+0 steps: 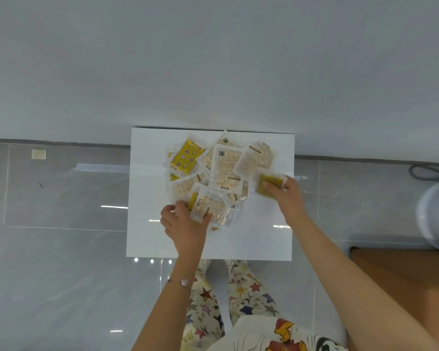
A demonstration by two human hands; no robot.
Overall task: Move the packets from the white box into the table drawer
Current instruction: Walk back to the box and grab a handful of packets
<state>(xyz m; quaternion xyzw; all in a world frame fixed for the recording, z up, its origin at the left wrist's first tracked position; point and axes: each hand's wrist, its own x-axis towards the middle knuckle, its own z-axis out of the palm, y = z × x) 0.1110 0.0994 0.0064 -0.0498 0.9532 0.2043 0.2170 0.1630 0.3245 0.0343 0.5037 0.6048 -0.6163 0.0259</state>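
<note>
Your left grip (185,225) pinches a pale packet (209,205) at the near edge of the pile (226,163). Your right grip (287,196) holds a yellow packet (269,184) by the right edge of the white surface (150,236). Lift each straight clear so neighbours don't drag along. The drawer is out of view.

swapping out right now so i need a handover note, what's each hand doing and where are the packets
Left hand grips a pale packet at the pile's near edge.
Right hand grips a yellow-green packet at its right side.
The other packets lie heaped on the white box.
Done: cannot tell; no drawer in view.
Left: carry all these packets to the drawer.
</note>
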